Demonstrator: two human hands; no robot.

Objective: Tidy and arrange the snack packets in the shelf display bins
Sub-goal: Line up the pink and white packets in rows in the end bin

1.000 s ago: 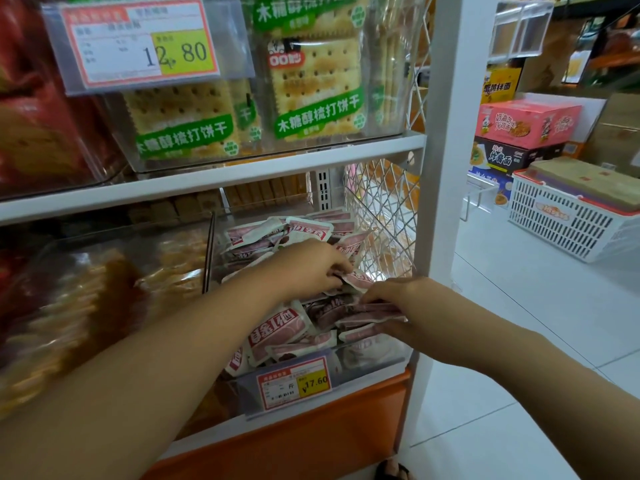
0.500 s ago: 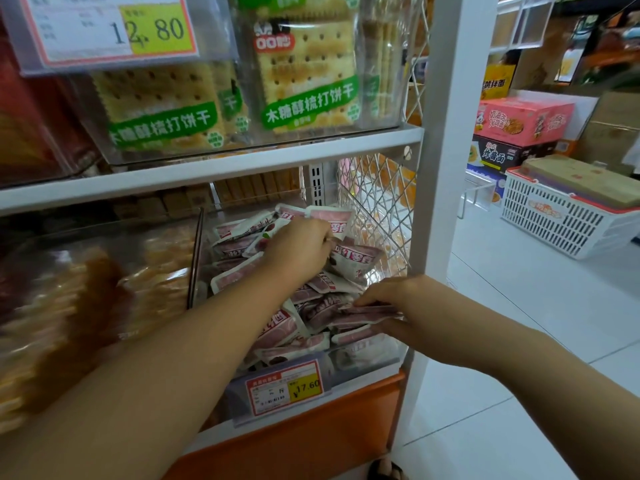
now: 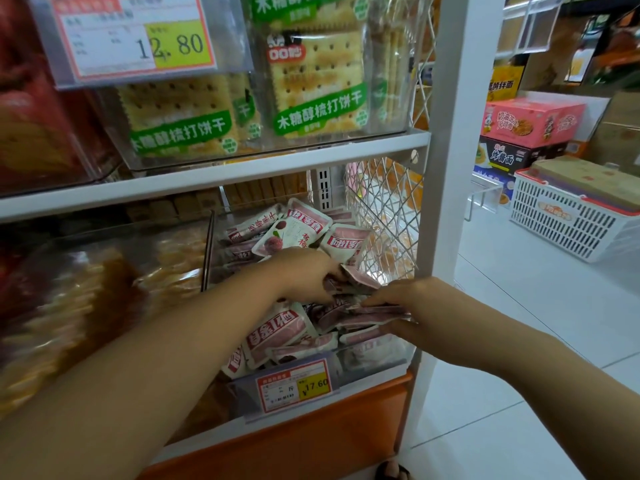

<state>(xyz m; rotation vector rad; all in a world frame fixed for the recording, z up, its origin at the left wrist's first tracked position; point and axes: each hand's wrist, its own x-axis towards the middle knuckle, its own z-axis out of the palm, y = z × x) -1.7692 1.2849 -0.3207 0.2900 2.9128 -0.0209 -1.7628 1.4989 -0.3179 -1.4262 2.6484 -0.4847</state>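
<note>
The packets (image 3: pixel 280 336), pink and white, lie heaped in a clear bin (image 3: pixel 375 356) at the right end of the lower shelf (image 3: pixel 194 441). The left hand (image 3: pixel 304 277) reaches into the middle of the heap, its fingers curled down round a crumpled packet (image 3: pixel 356 277) that sticks out to its right. The right hand (image 3: pixel 412 306) is at the bin's front right corner, thumb above and fingers below a flat stack (image 3: pixel 377 315) of packets, pinching it. The stack lies on the heap, just below and beside the crumpled packet. More packets stand tilted at the back of the bin.

A price tag (image 3: pixel 294 388) reading 17.60 is clipped to the bin's front. To the left, a second bin (image 3: pixel 86 289) holds brownish snacks, blurred. The upper shelf (image 3: pixel 207 174) carries cracker packs (image 3: pixel 318 81) behind a 12.80 tag (image 3: pixel 138 39). Wire mesh (image 3: pixel 384 209) closes the rack's side next to a white post (image 3: pixel 460 133), with an orange base (image 3: pixel 294 441) beneath. Across the pale tiled floor (image 3: pixel 519 341) stand a white basket (image 3: pixel 568 220) and stacked boxes (image 3: pixel 533 123).
</note>
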